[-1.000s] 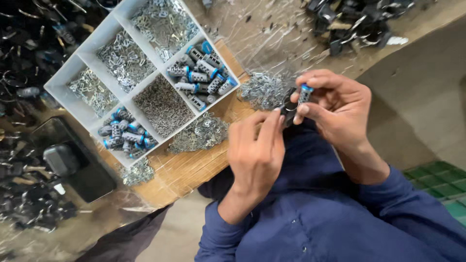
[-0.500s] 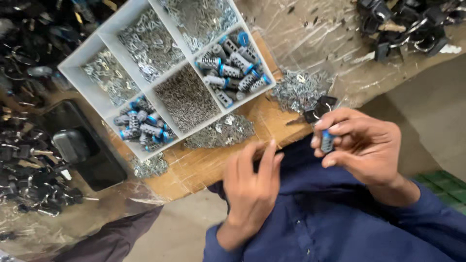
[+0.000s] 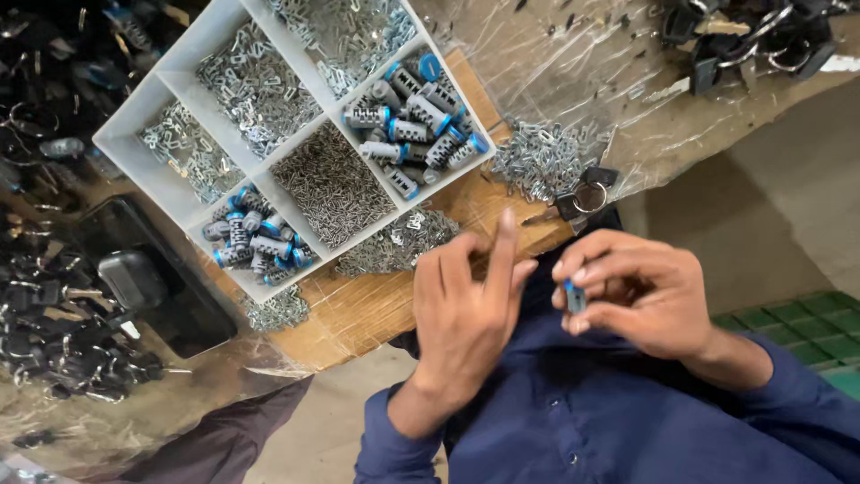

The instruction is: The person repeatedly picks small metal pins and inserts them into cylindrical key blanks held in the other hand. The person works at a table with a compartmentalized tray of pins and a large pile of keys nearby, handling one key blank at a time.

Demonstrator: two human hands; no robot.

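Note:
My right hand (image 3: pixel 640 291) pinches a small grey lock cylinder with a blue end (image 3: pixel 574 296) close to my chest. My left hand (image 3: pixel 470 300) hovers beside it with fingers spread and holds nothing that I can see. Just beyond its fingertips lies a loose pile of small metal parts (image 3: pixel 399 240) on the wooden board (image 3: pixel 358 309). A pair of black-headed keys on a ring (image 3: pixel 582 195) rests on the board's edge near my right hand.
A grey divided tray (image 3: pixel 125 143) holds small metal clips, pins and two compartments of blue-ended cylinders (image 3: pixel 421 125). Another metal pile (image 3: pixel 542 161) lies on clear plastic sheeting. Black key sets (image 3: pixel 752 36) sit far right, dark parts (image 3: pixel 54 332) at left.
My right hand has drawn the cylinder back from the board toward my chest. My left hand has opened and lifted its fingers. The keys now lie on the board.

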